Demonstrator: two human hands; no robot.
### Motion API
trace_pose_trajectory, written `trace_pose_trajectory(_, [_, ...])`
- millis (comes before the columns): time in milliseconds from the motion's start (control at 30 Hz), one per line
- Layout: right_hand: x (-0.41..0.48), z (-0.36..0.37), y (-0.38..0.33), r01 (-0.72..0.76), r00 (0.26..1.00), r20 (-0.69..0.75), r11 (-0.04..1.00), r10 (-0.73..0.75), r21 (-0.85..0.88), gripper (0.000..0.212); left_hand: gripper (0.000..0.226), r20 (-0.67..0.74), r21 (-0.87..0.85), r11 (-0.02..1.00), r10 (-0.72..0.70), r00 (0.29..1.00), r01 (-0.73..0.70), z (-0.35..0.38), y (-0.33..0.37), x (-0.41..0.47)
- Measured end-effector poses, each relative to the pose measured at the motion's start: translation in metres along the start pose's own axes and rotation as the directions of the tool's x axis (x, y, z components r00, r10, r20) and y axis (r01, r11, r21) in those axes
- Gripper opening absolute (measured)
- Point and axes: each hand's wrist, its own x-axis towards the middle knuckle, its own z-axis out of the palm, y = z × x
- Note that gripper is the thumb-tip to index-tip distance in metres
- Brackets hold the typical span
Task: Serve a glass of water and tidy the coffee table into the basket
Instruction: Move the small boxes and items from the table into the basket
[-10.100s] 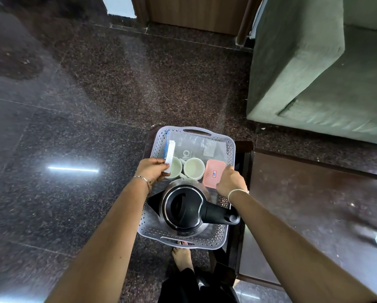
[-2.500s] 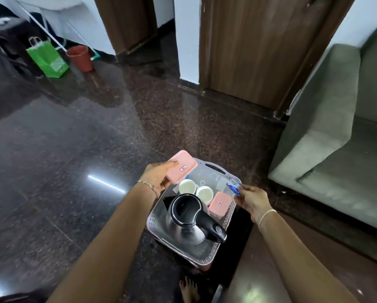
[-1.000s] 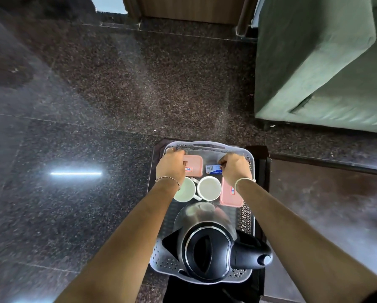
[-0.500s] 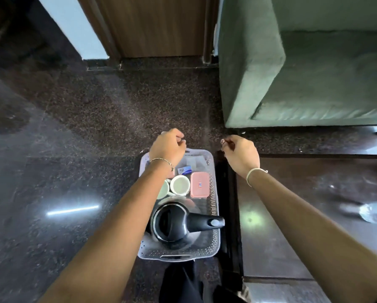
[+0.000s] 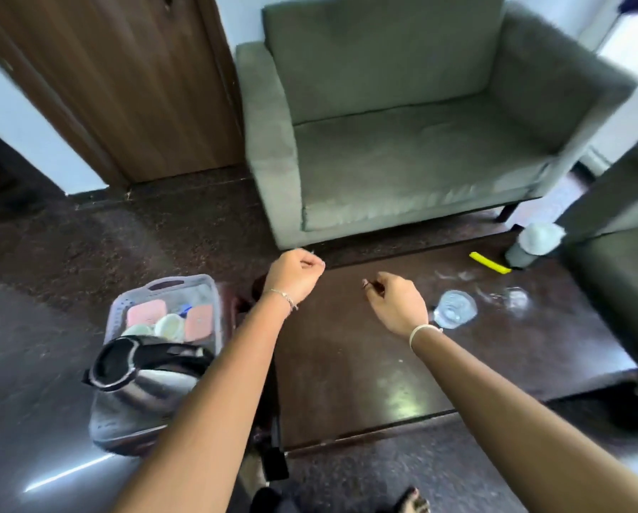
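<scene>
Both hands (image 5: 295, 275) have left the basket (image 5: 213, 290), over the table's (image 5: 347, 383) bare left edge.

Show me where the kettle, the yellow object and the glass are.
kettle (image 5: 139, 379): head view, on its steel body.
yellow object (image 5: 489, 262): head view, on its middle.
glass (image 5: 455, 309): head view, inside its rim.
</scene>
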Motion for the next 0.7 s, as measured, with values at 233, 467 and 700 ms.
trace_pose_trajectory(233, [-0.036, -0.088, 0.109, -0.130, 0.991, -0.029, 0.991, 0.129, -0.013, 0.024, 0.009, 0.124, -0.061, 0.997, -0.031, 0.992, 0.039, 0.139, 0.045, -0.043])
trace_pose_trajectory(467, [-0.022, -0.133, 0.193, -0.291, 0.955, -0.054, 0.957, 0.291, 0.020, 0.014, 0.007, 0.174, -0.030, 1.000, 0.003, 0.985, 0.003, 0.227, 0.072, -0.028])
trace_pose_trajectory(700, [0.066, -0.143, 0.273, -0.375, 0.926, 0.019, 0.926, 0.376, -0.036, 0.023, 0.011, 0.173, 0.003, 0.999, 0.032, 0.984, -0.033, 0.305, 0.081, 0.038])
